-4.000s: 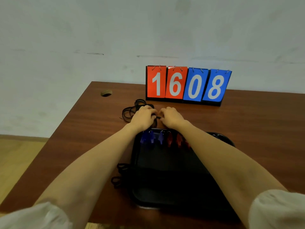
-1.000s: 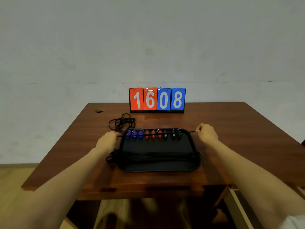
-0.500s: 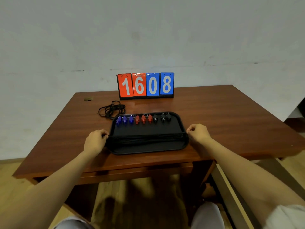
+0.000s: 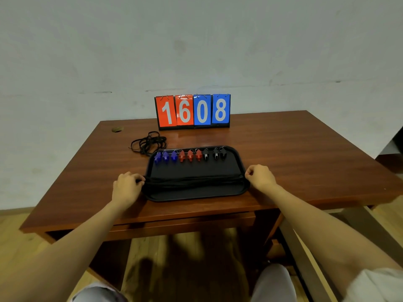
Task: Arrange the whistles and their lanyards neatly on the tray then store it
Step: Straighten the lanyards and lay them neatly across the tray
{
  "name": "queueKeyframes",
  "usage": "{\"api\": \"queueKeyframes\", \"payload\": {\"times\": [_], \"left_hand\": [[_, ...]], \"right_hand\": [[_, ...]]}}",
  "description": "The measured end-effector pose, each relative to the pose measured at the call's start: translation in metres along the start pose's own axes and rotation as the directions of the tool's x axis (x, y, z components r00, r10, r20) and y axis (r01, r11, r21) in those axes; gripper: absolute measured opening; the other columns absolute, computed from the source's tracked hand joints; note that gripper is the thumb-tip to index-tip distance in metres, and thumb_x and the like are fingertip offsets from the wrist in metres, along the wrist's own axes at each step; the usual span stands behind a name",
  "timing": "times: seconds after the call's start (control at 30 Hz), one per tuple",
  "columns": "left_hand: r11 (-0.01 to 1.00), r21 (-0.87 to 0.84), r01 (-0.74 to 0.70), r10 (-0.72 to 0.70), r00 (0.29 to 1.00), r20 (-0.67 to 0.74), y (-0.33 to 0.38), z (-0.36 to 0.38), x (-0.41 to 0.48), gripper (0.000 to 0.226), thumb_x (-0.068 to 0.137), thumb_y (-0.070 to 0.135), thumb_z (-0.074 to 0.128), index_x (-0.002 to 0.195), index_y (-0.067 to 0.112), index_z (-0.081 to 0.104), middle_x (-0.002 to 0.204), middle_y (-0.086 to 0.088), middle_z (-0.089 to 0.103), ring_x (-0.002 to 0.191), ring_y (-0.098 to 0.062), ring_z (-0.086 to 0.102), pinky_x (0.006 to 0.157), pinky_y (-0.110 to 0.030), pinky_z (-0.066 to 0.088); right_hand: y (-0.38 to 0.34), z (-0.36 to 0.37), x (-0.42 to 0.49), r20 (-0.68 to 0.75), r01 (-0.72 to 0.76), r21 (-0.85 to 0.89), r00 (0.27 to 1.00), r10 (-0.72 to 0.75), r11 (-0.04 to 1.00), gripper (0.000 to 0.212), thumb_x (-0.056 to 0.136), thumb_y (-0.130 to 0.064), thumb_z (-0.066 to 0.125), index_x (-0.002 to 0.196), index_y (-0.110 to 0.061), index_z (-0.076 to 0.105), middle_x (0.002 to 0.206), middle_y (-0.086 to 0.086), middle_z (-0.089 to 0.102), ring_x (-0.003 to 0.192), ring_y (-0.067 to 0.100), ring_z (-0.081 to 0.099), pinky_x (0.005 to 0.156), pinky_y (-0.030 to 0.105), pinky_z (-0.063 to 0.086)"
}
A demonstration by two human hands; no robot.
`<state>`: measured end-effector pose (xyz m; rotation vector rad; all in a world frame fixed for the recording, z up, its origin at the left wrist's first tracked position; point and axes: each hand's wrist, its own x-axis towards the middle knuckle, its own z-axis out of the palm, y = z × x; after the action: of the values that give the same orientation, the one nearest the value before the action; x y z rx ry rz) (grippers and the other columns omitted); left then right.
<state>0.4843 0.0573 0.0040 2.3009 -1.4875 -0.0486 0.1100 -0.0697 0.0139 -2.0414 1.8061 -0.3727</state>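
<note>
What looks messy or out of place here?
A tangled bunch of black lanyards lies on the table behind the far-left corner of the tray, not on it. The whistles sit in a tidy row.

You have a brown wooden table [image 4: 305,153] before you. A black tray [image 4: 196,194] sits near its front edge. At the tray's 12 o'clock stands a flip scoreboard [image 4: 193,111], at 11 o'clock a tangle of black cord [image 4: 148,142], and beyond that a round hole [image 4: 117,129].

A flip scoreboard [image 4: 193,111] reading 1608, two red cards and two blue, stands at the far edge of the brown wooden tabletop [image 4: 305,149]. A small round hole [image 4: 117,129] marks the tabletop's far left corner.
</note>
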Motion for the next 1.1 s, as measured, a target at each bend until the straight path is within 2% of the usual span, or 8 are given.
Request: {"api": "queueKeyframes", "payload": {"times": [0.1, 0.2, 0.27, 0.47, 0.67, 0.77, 0.93, 1.1], "left_hand": [[1.000, 0.016, 0.002, -0.002, 1.000, 0.017, 0.001, 0.002, 0.000, 0.020, 0.093, 0.020, 0.055, 0.104, 0.018, 0.071, 0.105, -0.009, 0.061, 0.107, -0.032, 0.050, 0.086, -0.042, 0.043], [0.999, 0.041, 0.006, -0.007, 1.000, 0.021, 0.002, 0.003, -0.002, 0.021, 0.093, 0.023, 0.054, 0.108, 0.020, 0.069, 0.114, -0.008, 0.059, 0.114, -0.031, 0.045, 0.091, -0.042, 0.036], [0.998, 0.057, 0.002, -0.003, 1.000, 0.018, 0.001, 0.005, -0.004, 0.024, 0.092, 0.027, 0.055, 0.114, 0.023, 0.065, 0.122, -0.006, 0.054, 0.121, -0.030, 0.038, 0.098, -0.043, 0.030], [0.983, 0.093, -0.161, 0.161, 0.987, 0.004, 0.008, 0.010, -0.011, 0.029, 0.092, 0.031, 0.056, 0.120, 0.024, 0.061, 0.127, 0.000, 0.051, 0.126, -0.025, 0.032, 0.101, -0.042, 0.023], [0.962, 0.119, -0.246, 0.241, 0.969, 0.059, 0.018, 0.016, -0.017, 0.028, 0.092, 0.031, 0.056, 0.119, 0.026, 0.060, 0.126, 0.004, 0.051, 0.126, -0.021, 0.034, 0.099, -0.038, 0.022], [0.960, 0.099, -0.261, 0.256, 0.965, 0.056, 0.021, 0.019, -0.018, 0.033, 0.091, 0.029, 0.058, 0.124, 0.025, 0.057, 0.128, 0.003, 0.051, 0.127, -0.021, 0.035, 0.100, -0.038, 0.023], [0.943, 0.046, -0.330, 0.328, 0.944, 0.042, 0.034, 0.021, -0.010, 0.035, 0.090, 0.029, 0.058, 0.124, 0.024, 0.055, 0.128, 0.002, 0.051, 0.128, -0.021, 0.035, 0.101, -0.037, 0.022], [0.960, 0.030, -0.277, 0.277, 0.961, 0.025, 0.043, 0.013, 0.028, 0.034, 0.092, 0.032, 0.055, 0.125, 0.023, 0.055, 0.131, 0.001, 0.048, 0.130, -0.021, 0.032, 0.105, -0.039, 0.022]], "right_hand": [[0.000, 0.002, -0.002, -0.004, 0.010, -0.056, 1.000, -0.010, 0.998, 0.021, 0.097, -0.018, 0.048, 0.094, -0.010, 0.067, 0.077, 0.006, 0.062, 0.067, 0.022, 0.055, 0.051, 0.028, 0.041], [0.000, 0.004, -0.004, -0.024, 0.030, -0.108, 0.999, -0.033, 0.994, 0.019, 0.095, -0.018, 0.049, 0.095, -0.011, 0.067, 0.089, 0.007, 0.062, 0.091, 0.028, 0.060, 0.071, 0.038, 0.052], [0.000, 0.003, -0.005, -0.041, 0.047, -0.150, 0.998, -0.054, 0.988, 0.016, 0.093, -0.016, 0.052, 0.102, -0.014, 0.064, 0.107, 0.008, 0.058, 0.110, 0.030, 0.051, 0.088, 0.041, 0.048], [-0.007, 0.002, -0.009, -0.046, 0.194, -0.214, 0.977, -0.208, 0.957, 0.029, 0.086, -0.020, 0.057, 0.116, -0.019, 0.058, 0.124, 0.004, 0.047, 0.128, 0.026, 0.031, 0.104, 0.038, 0.029], [-0.011, 0.011, -0.012, 0.037, 0.273, -0.308, 0.961, -0.276, 0.911, 0.026, 0.092, -0.019, 0.053, 0.116, -0.020, 0.060, 0.127, 0.004, 0.049, 0.131, 0.026, 0.030, 0.108, 0.038, 0.026], [-0.018, 0.013, -0.012, 0.041, 0.287, -0.277, 0.957, -0.287, 0.917, 0.026, 0.092, -0.019, 0.054, 0.117, -0.019, 0.060, 0.128, 0.005, 0.050, 0.130, 0.026, 0.033, 0.107, 0.038, 0.028], [-0.058, 0.017, -0.006, 0.045, 0.424, -0.219, 0.904, -0.425, 0.879, 0.029, 0.091, -0.021, 0.056, 0.120, -0.018, 0.058, 0.127, 0.004, 0.052, 0.131, 0.024, 0.035, 0.108, 0.037, 0.029], [-0.115, 0.027, 0.019, 0.103, 0.480, -0.165, 0.877, -0.469, 0.862, 0.034, 0.093, -0.022, 0.055, 0.126, -0.015, 0.053, 0.129, 0.008, 0.050, 0.129, 0.028, 0.036, 0.105, 0.041, 0.032]]}}
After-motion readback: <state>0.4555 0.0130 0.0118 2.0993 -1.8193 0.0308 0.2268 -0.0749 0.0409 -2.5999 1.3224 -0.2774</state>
